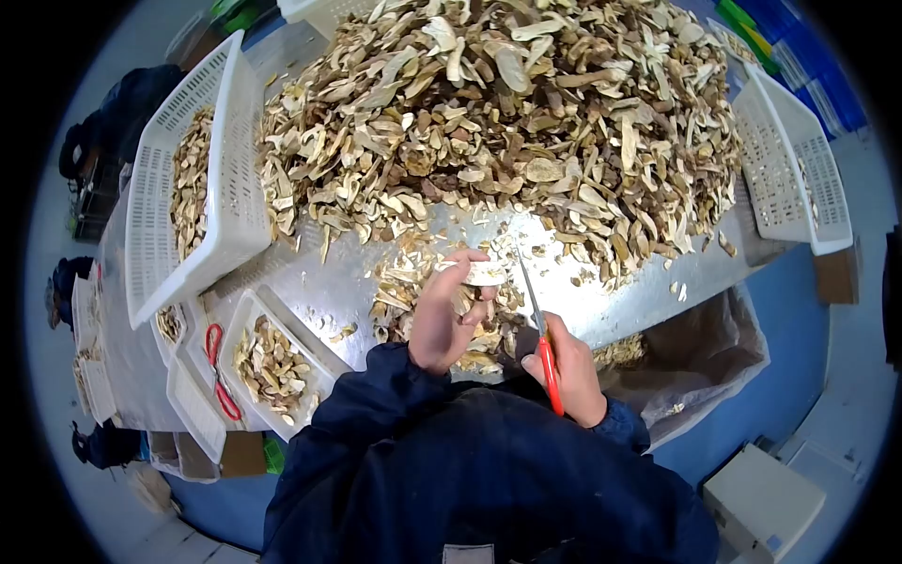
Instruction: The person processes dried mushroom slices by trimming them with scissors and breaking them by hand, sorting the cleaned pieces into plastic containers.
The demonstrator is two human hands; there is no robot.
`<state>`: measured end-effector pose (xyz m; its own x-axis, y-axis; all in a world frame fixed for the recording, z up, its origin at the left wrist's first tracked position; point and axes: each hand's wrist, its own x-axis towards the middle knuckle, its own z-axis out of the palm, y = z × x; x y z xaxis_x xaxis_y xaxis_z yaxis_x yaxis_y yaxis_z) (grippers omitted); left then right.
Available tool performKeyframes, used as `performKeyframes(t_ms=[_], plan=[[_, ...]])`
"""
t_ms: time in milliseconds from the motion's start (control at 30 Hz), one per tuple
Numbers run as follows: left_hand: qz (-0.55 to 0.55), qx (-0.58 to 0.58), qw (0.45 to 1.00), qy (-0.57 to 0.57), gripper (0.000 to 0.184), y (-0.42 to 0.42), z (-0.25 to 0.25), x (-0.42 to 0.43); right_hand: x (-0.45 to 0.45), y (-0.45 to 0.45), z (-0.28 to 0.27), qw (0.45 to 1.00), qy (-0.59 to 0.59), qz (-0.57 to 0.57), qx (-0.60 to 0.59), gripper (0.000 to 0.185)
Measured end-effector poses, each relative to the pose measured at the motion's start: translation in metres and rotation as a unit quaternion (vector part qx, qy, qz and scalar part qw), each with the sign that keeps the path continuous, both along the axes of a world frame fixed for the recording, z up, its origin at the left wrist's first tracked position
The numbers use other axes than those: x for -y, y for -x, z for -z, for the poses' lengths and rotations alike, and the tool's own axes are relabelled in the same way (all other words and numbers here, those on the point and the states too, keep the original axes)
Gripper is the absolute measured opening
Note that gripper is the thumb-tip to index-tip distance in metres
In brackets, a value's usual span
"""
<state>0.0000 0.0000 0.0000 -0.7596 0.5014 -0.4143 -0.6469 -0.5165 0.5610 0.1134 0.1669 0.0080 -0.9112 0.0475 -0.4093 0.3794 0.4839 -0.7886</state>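
My left hand [436, 322] pinches a pale slice of dried mushroom [486, 274] between thumb and fingers, above the metal table. In my right hand [576, 368] is a pair of scissors with red handles [549, 365]. Their blades point up and away from me, just right of the slice and apart from it. Beneath my hands lie loose mushroom pieces [395, 282] and crumbs. Beyond them rises a large heap of dried mushroom slices [507, 122], brown and cream.
White perforated baskets stand left [225, 216] and right [785, 188] of the heap. A white tray of mushroom pieces [272, 371] sits at my left, beside spare red scissors [217, 371]. A lined box [700, 357] is at my right. Other people's dark sleeves [136, 103] show far left.
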Motion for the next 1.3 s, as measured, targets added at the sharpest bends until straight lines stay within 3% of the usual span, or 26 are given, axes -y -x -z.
performKeyframes(t_ms=[67, 167, 333, 600, 733, 833, 900, 967, 1000, 1067, 1167, 1200, 1300], plan=[[-0.004, -0.019, 1.000, 0.014, 0.021, -0.001, -0.002, -0.006, -0.005, -0.003, 0.005, 0.996, 0.002, 0.004, -0.084, 0.067], [-0.050, -0.024, 0.997, 0.061, 0.017, -0.002, -0.009, -0.001, 0.008, 0.003, -0.003, 0.994, -0.014, -0.021, -0.110, 0.067], [-0.071, -0.011, 0.997, 0.029, 0.014, -0.013, 0.000, -0.005, 0.019, 0.007, -0.003, 0.997, 0.012, -0.003, -0.076, 0.066], [-0.103, 0.043, 0.993, 0.033, 0.008, -0.016, 0.002, -0.006, 0.023, 0.007, 0.004, 0.997, -0.007, -0.020, -0.081, 0.044], [-0.035, -0.005, 0.989, -0.143, 0.018, 0.003, 0.023, 0.025, 0.017, 0.008, 0.004, 0.997, -0.068, -0.005, -0.046, 0.040], [-0.083, 0.013, 0.995, -0.061, 0.017, 0.028, 0.022, 0.046, 0.001, 0.009, 0.015, 0.992, -0.116, 0.032, -0.050, 0.036], [-0.073, -0.061, 0.995, 0.013, 0.026, 0.052, 0.029, 0.063, -0.002, 0.009, 0.019, 0.985, -0.155, 0.061, -0.051, 0.036], [0.031, -0.212, 0.945, 0.248, 0.029, 0.079, 0.043, 0.079, -0.007, 0.008, 0.028, 0.979, -0.189, 0.066, -0.038, 0.036], [0.043, -0.309, 0.873, 0.375, 0.030, 0.085, 0.044, 0.078, -0.007, 0.008, 0.029, 0.977, -0.198, 0.071, -0.043, 0.037], [0.064, -0.470, 0.652, 0.591, 0.032, 0.094, 0.045, 0.073, -0.008, 0.002, 0.046, 0.969, -0.217, 0.056, -0.103, 0.038], [0.070, -0.546, 0.470, 0.690, 0.030, 0.105, 0.064, 0.061, -0.003, 0.006, 0.037, 0.965, -0.220, 0.045, -0.134, 0.040], [0.061, -0.559, 0.453, 0.692, 0.022, 0.108, 0.064, 0.058, -0.001, 0.007, 0.034, 0.964, -0.219, 0.046, -0.141, 0.040], [0.103, -0.546, 0.466, 0.689, 0.019, 0.113, 0.060, 0.061, 0.001, 0.008, 0.028, 0.961, -0.218, 0.054, -0.161, 0.040]])
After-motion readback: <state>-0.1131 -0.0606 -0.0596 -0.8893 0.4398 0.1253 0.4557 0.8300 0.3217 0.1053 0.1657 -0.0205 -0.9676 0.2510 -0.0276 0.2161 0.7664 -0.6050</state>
